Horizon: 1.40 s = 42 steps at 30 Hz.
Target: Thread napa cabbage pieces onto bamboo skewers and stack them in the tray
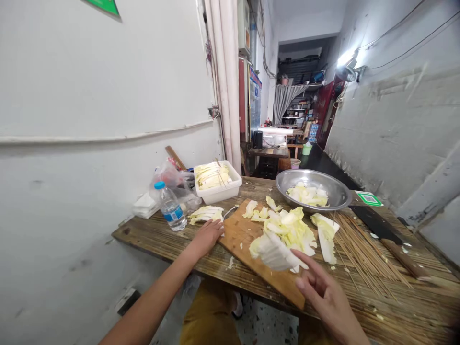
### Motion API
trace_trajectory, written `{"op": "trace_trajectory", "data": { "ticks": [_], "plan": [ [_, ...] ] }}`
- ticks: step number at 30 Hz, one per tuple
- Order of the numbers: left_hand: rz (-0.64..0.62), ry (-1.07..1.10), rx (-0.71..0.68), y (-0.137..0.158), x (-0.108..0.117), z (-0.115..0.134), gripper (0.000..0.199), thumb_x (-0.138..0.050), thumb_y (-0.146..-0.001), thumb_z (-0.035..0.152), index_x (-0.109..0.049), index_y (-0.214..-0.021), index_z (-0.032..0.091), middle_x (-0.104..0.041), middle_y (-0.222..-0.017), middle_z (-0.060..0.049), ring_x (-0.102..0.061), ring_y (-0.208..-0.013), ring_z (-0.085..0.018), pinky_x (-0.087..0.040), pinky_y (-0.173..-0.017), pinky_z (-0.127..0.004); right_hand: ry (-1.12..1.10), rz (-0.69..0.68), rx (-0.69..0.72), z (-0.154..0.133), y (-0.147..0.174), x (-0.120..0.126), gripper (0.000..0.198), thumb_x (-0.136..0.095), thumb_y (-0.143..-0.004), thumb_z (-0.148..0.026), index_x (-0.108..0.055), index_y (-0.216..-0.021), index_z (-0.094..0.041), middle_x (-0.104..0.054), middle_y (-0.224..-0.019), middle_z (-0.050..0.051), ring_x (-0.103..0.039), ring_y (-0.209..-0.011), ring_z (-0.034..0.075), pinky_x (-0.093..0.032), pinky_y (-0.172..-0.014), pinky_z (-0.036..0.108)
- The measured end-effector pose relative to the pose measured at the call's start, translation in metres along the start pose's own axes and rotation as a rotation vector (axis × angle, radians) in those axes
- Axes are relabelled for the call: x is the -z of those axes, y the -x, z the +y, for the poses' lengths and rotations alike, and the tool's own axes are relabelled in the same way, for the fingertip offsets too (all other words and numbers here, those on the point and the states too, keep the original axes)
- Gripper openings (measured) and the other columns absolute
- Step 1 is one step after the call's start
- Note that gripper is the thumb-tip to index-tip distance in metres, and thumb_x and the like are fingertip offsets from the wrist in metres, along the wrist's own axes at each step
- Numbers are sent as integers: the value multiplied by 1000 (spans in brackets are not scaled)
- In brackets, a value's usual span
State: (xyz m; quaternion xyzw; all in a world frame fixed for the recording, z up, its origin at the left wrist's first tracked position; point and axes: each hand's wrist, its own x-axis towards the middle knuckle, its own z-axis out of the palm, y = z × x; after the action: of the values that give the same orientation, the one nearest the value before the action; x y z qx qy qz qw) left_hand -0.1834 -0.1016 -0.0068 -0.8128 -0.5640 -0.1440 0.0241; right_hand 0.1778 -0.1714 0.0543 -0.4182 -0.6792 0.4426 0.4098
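A pale cabbage leaf (275,251) is seen, slightly blurred, over the near part of the cutting board (237,230), in front of the loose cabbage pile (287,227). Its near right end is met by the right hand (321,292): the index finger is laid at the leaf's edge and the thumb is set apart below it, with the leaf's end between them. Whether it is firmly pinched cannot be told. The left hand (207,237) is rested palm down on the near end of the stack of cabbage strips (204,214), beside the board's left edge; its fingers are extended, but whether anything is gripped beneath them is hidden.

The leaf may be judged light, with a thick white rib that is crisp and liable to snap, and a thinner yellow margin that is soft and easily torn. Some slipperiness is to be expected if the surface is moist. It is best taken by the rib, with light pressure spread across both faces; the frilled margin is better avoided.

On the wooden counter (143,235), the white tub (220,192) and the steel bowl (338,189) are placed beyond the board, while bamboo skewers (362,254) and a knife (377,225) are laid to its right.
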Motion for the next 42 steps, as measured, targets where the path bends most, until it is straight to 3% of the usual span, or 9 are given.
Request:
{"op": "trace_trajectory", "data": {
  "ticks": [4,7,12,16,18,20,24,29,42],
  "plan": [
    [-19,110,-66,-11,4,0,23,-47,-85,22,-67,-95,21,-66,-111,-7,-52,-115,-23,-30,-104,-40,-75,-8,-52,6,3,-1,45,-54,-82,-50,-64,-112,-18,-44,-49,-4,-42,-48,13,-38,-50,24],
    [43,207,-45,-21,15,7,24,-46,-85,24,-67,-97,21,-67,-109,-6,-55,-110,-23,-31,-103,-41,-72,0,-68,7,4,1,41,-50,-83,-51,-70,-95,-18,-48,-48,-2,-43,-46,13,-40,-48,25],
    [211,426,66,-32,45,58,34,-34,-92,34,-60,-107,18,-67,-103,-8,-61,-96,-21,-44,-87,-34,-22,-52,3,-1,4,3,34,-52,-83,-47,-69,-88,-18,-63,-75,3,-55,-69,18,-45,-69,28],
    [28,1365,263,-26,57,112,35,-53,-83,43,-56,-108,19,-67,-80,-3,-64,-70,-17,-49,-65,-28,36,-97,-19,-2,8,2,34,-46,-87,-45,-66,-81,-18,-58,-68,1,-52,-65,16,-42,-62,23],
    [-59,1613,403,-19,57,130,35,-63,-77,42,-59,-102,18,-63,-70,0,-61,-60,-13,-45,-56,-22,90,-107,-23,0,11,2,36,-44,-88,-44,-63,-74,-17,-55,-66,0,-49,-63,14,-38,-58,22],
    [-120,1728,534,-12,55,140,32,-69,-71,40,-61,-88,15,-61,-64,1,-57,-53,-10,-42,-51,-19,118,-131,-39,2,14,2,36,-44,-88,-44,-60,-70,-17,-53,-64,-1,-46,-62,13,-35,-55,21],
    [-211,1790,623,-4,52,146,29,-72,-70,39,-63,-74,11,-62,-65,-2,-55,-52,-8,-40,-49,-17,104,-192,-88,8,17,2,39,-43,-88,-46,-55,-65,-17,-48,-61,-2,-42,-60,13,-32,-54,21],
    [-304,1851,566,-2,54,145,24,-72,-71,32,-66,-82,11,-66,-76,-5,-60,-63,-10,-45,-58,-20,126,-203,-122,12,19,4,40,-42,-88,-47,-54,-65,-17,-45,-61,-2,-41,-61,13,-32,-54,22],
    [-320,1796,592,-2,54,147,23,-72,-71,33,-68,-80,12,-68,-76,-5,-58,-61,-8,-44,-60,-18,148,-185,-149,5,21,7,41,-39,-86,-51,-40,-59,-19,-36,-60,-3,-35,-59,12,-28,-53,22]
  ]
}}
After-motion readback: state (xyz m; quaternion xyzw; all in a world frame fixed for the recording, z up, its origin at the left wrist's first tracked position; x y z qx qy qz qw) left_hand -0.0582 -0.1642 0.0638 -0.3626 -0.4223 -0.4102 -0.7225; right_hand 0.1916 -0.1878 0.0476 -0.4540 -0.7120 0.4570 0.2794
